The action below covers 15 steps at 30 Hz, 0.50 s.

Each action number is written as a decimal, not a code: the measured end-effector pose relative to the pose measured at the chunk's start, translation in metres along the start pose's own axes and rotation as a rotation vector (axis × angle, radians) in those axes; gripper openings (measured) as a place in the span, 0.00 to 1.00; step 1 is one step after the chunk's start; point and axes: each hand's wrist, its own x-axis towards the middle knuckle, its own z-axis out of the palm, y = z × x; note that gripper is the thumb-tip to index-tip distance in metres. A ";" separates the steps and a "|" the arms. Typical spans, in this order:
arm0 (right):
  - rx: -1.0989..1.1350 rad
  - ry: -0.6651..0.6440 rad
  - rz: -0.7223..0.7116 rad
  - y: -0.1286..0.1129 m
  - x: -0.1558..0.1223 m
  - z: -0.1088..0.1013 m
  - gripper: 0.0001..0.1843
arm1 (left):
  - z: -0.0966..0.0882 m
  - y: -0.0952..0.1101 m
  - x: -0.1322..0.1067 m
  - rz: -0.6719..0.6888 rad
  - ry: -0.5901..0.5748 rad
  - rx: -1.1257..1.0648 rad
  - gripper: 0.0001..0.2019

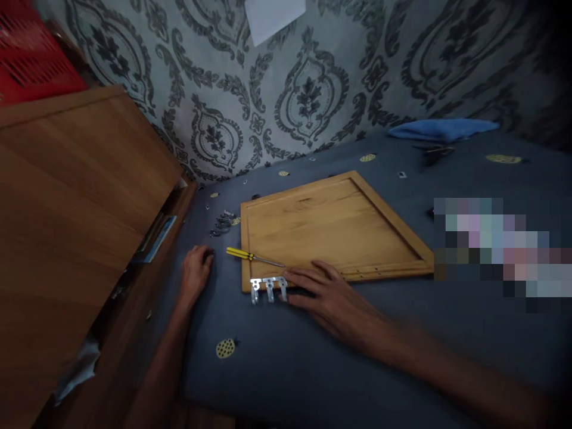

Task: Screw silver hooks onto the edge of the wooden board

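A framed wooden panel (330, 226) lies flat on a dark blue cloth surface (313, 351). A yellow-handled screwdriver (250, 256) rests across the panel's near left corner. Several shiny metal brackets (268, 288) sit in a row at the panel's near edge. My right hand (326, 292) lies flat on that edge with fingers stretched out, fingertips touching the rightmost bracket. My left hand (196, 271) rests on the cloth left of the panel, fingers curled loosely, nothing visible in it.
A small heap of dark metal hardware (223, 221) lies by the panel's far left corner. A brown wooden cabinet (75, 226) stands at the left. A blue folded cloth (442, 128) lies at the back right, below patterned wallpaper.
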 end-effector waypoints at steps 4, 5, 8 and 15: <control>0.031 -0.033 0.005 -0.005 0.000 -0.007 0.22 | -0.003 0.000 0.000 -0.014 -0.003 0.027 0.10; 0.037 -0.039 0.014 -0.007 0.001 -0.009 0.21 | -0.003 0.000 0.001 -0.015 -0.006 0.030 0.11; 0.056 -0.048 0.033 -0.010 0.002 -0.013 0.20 | -0.005 -0.002 0.002 -0.012 -0.017 0.035 0.12; 0.053 -0.069 0.029 -0.012 0.002 -0.018 0.21 | -0.008 -0.002 0.003 -0.004 -0.023 0.067 0.12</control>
